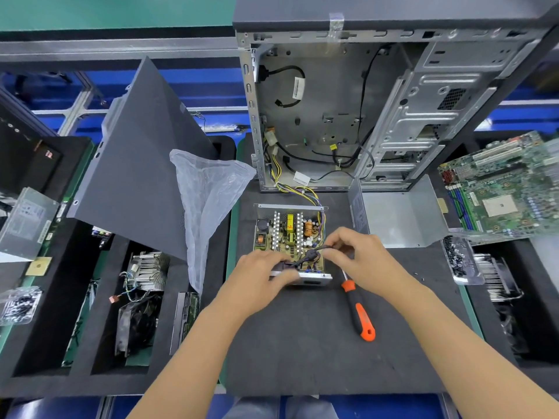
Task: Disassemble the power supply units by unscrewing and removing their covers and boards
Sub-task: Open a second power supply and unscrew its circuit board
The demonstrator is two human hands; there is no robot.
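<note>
Opened power supply unit (289,237) sits mid-mat (302,343), board exposed, in front of the computer case (348,110); removed cover (396,213) just right of it; left hand (260,276) curled over the unit's near edge, gripping it; right hand (354,252) pinches a black cable (311,255) above the board; orange screwdriver (358,309) lies beside the right wrist.

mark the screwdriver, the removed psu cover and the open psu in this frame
screwdriver (361,316): head view, on the orange-and-black handle.
removed psu cover (402,216): head view, on its bare inner floor.
open psu (287,234): head view, on the exposed board among the heatsinks.
</note>
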